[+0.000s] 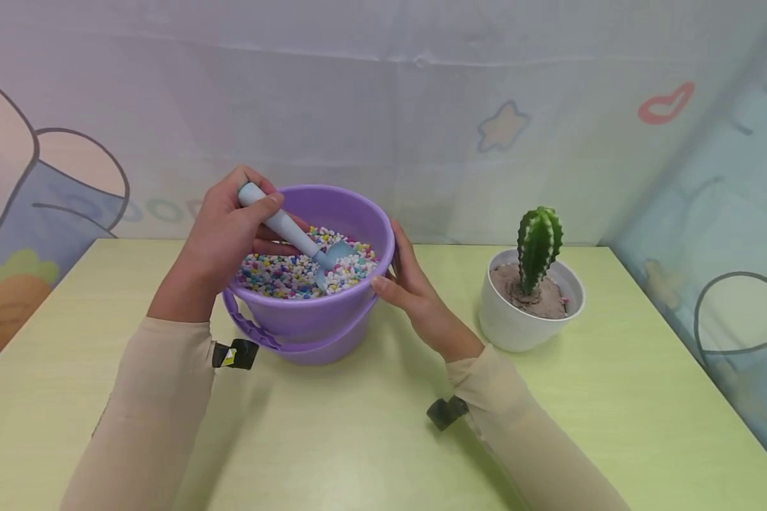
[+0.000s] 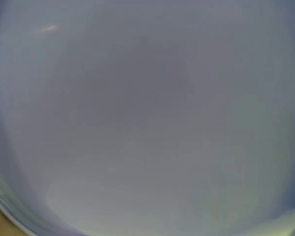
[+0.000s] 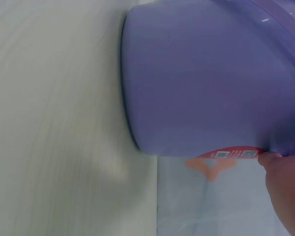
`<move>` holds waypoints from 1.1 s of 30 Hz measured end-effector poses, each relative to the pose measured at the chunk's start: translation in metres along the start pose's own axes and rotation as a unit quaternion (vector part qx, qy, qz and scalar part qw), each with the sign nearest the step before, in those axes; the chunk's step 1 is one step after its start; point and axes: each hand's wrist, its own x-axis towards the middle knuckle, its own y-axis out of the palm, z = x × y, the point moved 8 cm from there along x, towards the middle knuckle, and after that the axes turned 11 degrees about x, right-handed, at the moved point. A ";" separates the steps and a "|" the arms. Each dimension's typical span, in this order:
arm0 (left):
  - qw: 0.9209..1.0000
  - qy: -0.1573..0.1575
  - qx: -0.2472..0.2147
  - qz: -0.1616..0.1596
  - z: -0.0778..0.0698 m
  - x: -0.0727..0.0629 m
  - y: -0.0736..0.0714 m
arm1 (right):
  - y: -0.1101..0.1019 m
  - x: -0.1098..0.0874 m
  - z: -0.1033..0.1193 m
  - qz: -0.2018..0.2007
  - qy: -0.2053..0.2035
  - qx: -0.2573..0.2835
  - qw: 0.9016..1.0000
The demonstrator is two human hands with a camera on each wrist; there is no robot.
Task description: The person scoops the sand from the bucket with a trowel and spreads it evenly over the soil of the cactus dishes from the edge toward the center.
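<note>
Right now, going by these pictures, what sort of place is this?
Probably an indoor play corner or staged tabletop: a cartoon-printed backdrop hangs behind a pale table, with a purple bucket standing on it.

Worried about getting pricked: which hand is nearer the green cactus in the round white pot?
Right. The right hand is left of the green cactus, holding the round purple bucket; the left hand is farther left, gripping the pale-blue scoop.

Purple bucket [image 3: 201,78]: red label [image 3: 231,152] w/ QR code [image 3: 250,153], txt illegible. Backdrop ltrs [image 1: 165,210] maybe "oo".
</note>
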 end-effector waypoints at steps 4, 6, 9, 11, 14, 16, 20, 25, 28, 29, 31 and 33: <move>1.000 -0.021 -0.009 -0.001 0.002 0.001 0.000 | -0.001 -0.001 -0.001 -0.003 0.001 -0.001 1.000; 1.000 -0.023 -0.012 0.000 0.003 0.002 0.000 | -0.001 -0.001 0.000 -0.005 0.001 -0.001 1.000; 1.000 -0.019 -0.015 0.000 0.003 0.002 0.001 | -0.002 -0.001 0.000 -0.008 -0.001 -0.002 1.000; 1.000 -0.017 -0.013 0.001 0.003 0.002 0.001 | -0.002 -0.002 0.000 -0.010 -0.001 -0.004 1.000; 1.000 -0.016 -0.006 0.000 0.004 0.001 0.001 | -0.002 -0.003 -0.001 -0.009 -0.003 -0.007 1.000; 1.000 -0.015 -0.007 0.002 0.004 0.000 0.001 | -0.001 -0.003 -0.001 -0.005 -0.008 -0.009 1.000; 1.000 -0.007 -0.011 0.005 0.004 0.000 0.001 | 0.000 -0.003 0.000 0.000 -0.014 -0.005 1.000; 1.000 -0.001 -0.019 0.008 0.003 0.001 0.001 | 0.000 -0.002 0.000 0.000 -0.012 -0.007 1.000; 1.000 0.000 -0.023 0.009 0.003 0.001 0.001 | 0.000 -0.001 -0.001 0.000 -0.012 -0.005 1.000; 1.000 0.000 -0.023 0.009 0.003 0.001 0.000 | 0.000 -0.001 -0.001 0.000 -0.012 -0.006 1.000; 1.000 0.001 -0.021 0.007 0.003 0.001 0.000 | 0.000 0.000 -0.002 0.000 -0.012 -0.005 1.000; 1.000 -0.001 -0.022 0.007 0.004 0.000 0.000 | 0.001 -0.001 -0.002 -0.001 -0.011 -0.004 1.000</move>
